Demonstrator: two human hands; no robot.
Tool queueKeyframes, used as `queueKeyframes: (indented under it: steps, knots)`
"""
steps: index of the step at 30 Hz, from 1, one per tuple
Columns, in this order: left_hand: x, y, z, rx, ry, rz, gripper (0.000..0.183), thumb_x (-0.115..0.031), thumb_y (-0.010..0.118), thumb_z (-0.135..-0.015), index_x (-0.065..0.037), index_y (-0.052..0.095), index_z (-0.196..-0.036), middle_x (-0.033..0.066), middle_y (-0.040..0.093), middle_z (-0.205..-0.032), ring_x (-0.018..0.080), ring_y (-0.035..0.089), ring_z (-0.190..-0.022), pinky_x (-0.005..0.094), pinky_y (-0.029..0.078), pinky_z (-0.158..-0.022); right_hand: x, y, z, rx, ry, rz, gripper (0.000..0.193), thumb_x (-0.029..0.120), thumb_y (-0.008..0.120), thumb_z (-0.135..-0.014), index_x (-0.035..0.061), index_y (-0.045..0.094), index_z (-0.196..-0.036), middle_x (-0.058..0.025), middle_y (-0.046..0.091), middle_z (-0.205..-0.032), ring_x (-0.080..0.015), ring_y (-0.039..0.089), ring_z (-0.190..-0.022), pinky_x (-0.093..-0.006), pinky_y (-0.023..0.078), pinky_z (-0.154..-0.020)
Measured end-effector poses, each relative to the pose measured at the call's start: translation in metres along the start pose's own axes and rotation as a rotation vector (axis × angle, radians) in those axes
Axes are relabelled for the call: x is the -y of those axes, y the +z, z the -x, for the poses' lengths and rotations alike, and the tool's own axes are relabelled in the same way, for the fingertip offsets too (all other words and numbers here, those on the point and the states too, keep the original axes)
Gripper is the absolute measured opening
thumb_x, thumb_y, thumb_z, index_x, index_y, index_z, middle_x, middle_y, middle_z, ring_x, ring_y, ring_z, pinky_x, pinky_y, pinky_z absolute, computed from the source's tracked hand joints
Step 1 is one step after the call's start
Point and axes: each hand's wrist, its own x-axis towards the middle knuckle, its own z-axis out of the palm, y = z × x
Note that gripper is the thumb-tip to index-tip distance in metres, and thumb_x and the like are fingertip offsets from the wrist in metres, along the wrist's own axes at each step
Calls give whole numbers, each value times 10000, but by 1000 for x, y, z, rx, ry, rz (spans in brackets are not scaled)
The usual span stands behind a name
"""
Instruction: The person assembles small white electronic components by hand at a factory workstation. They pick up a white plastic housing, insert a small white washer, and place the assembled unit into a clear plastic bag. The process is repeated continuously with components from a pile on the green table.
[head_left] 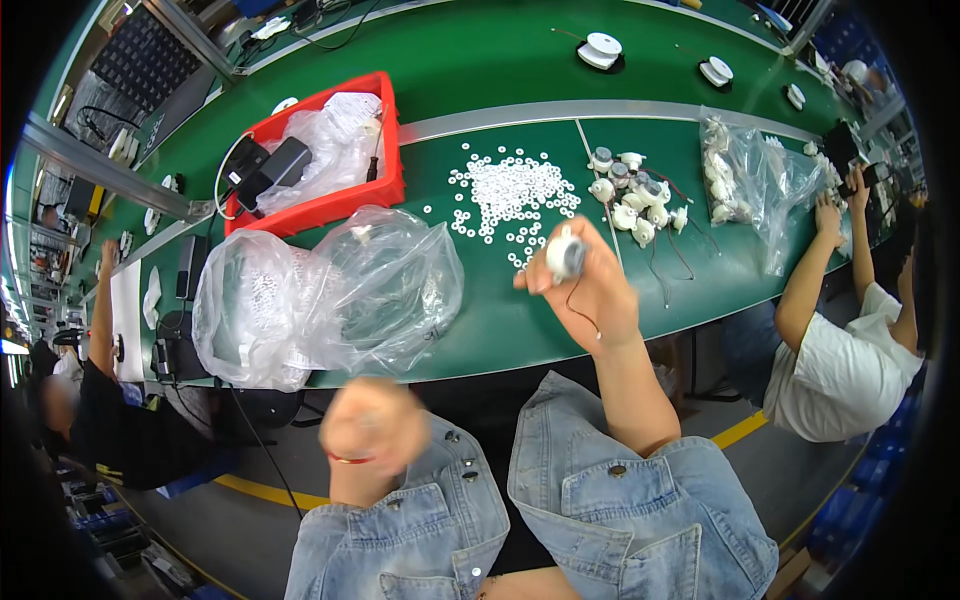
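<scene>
My right hand is raised over the near part of the green desk, its fingers bent and closed around a small white-and-grey motor. A thin dark wire hangs from it in a loop, down across my palm. My left hand is in front of my denim jacket, short of the desk edge, with a red band round the wrist; it is blurred, and I cannot tell how far it is curled or whether it has hold of anything.

Just beyond the motor lies a loose spread of little white rings, thickest in the middle. To its right is a heap of similar motors with leads trailing, and past that a clear bag with more white parts beside it.

On my left, a filled clear bag and a puffed-out clear bag rest together in front of a red bin. The bin holds crumpled plastic and a black adapter; a pale mark shows on the black block next to it, too small to read. At the far right a person in a white shirt reaches over the desk
</scene>
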Motion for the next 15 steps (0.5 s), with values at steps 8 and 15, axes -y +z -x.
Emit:
queueKeyframes:
  steps: [8,15]
  knots:
    - [52,17,-37,-289,-516,-275,290,-263,427,-1054,-44,436,-1245,90,580,-967,43,472,-624,165,305,-445,9,19,40,-12,155,745,346,111,815,-801,9,579,-1033,-53,640,-969,-131,626,-926,-311,502,-856]
    - [63,11,-40,-416,-345,-428,389,-370,395,-1066,-21,537,-1161,29,621,-839,34,469,-584,198,387,-508,10,27,41,149,-183,1337,351,83,861,-690,7,659,-967,-103,642,-966,-197,639,-846,-319,515,-726]
